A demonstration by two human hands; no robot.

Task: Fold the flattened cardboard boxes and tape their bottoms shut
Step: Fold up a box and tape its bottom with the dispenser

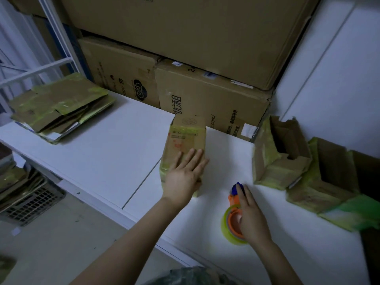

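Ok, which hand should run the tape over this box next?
Right. The right hand lies on the tape dispenser, beside the box. The left hand is pressed flat on the box, steadying it on the white table, so it is probably best used as the brace.
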